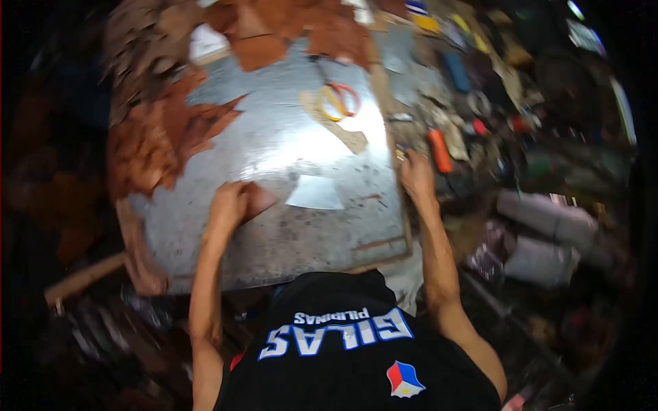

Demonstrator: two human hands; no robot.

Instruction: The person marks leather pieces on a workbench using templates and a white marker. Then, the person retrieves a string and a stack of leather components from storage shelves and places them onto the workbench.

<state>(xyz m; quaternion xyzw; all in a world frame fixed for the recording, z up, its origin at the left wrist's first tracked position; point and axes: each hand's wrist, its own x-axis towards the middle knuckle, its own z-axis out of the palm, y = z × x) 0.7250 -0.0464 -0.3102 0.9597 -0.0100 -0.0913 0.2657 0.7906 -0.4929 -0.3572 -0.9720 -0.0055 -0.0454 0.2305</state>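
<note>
Well, nearest you is your black shirt (322, 383), lettered "GILAS" and "PILIPINAS", with a shield-shaped emblem. At near right lie plastic-wrapped bundles (541, 262), their contents too blurred to tell. Your left hand (232, 200) has its fingers closed on a brown piece (260, 199) over the near left of the grey table (295, 250); its free corner points right, but the hand hides too much for its long axis to be told. Right of it a white piece (315, 192) lies flat, longer left to right. Your right hand (418, 179) is at the table's right edge, near an orange handle (440, 151); you cannot tell whether it grips anything. Farther on, scissors (340, 106) point their blades away from you, with brown scraps (260, 51) beyond.
</note>
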